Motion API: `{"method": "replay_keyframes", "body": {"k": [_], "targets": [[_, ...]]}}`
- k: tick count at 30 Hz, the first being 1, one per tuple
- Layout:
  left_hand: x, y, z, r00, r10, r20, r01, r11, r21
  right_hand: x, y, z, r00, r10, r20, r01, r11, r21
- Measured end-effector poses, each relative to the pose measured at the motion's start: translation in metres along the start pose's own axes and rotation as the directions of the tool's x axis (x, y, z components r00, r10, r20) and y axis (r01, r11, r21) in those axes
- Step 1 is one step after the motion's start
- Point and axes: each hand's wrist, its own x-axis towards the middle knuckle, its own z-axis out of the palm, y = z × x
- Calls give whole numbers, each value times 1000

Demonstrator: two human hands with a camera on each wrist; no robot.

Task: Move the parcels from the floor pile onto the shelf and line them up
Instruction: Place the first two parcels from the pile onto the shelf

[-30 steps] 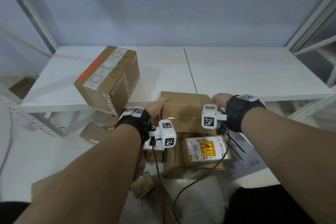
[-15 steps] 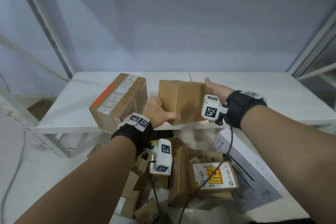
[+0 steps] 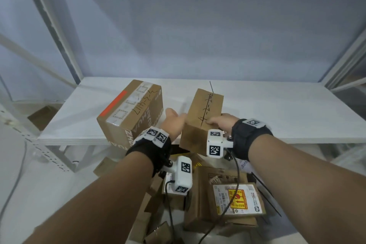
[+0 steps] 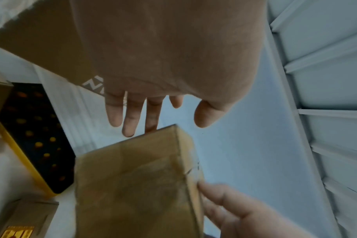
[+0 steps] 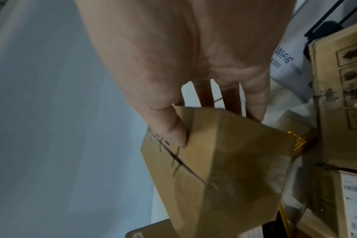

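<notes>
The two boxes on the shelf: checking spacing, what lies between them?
In the head view, only the open left hand between the taped box and the plain box.

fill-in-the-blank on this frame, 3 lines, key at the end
1. The small brown cardboard parcel with black handwriting is gripped by the ____ hand.
2. The left hand has ____ fingers, beside that parcel.
3. The larger brown box with an orange strip sits on the white ____.

Missing: right; straight; shelf

Pale grey wall (image 3: 198, 25), white floor (image 3: 39, 194)
</notes>
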Motion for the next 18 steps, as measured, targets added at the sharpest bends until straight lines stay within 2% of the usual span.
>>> {"method": "replay_keyframes", "body": {"k": [2,8,13,16,18], "targets": [[5,2,-4,1000,2,-2,-2,999,48,7,9,-1,1000,6,-4,-6,997,-73],[13,6,-10,999,19,39,-28,971,238,9,10,1,999,-39,15,40,999,-21],[9,-4,-12,996,-37,87,16,974,225,12,11,4,997,-71,17,70,997,22],[8,-6,-16,997,-23,67,7,973,232,12,10,10,995,-97,30,94,992,81],[8,-1,-22,999,23,36,-33,955,296,14,7,14,994,-106,38,101,989,109]]}}
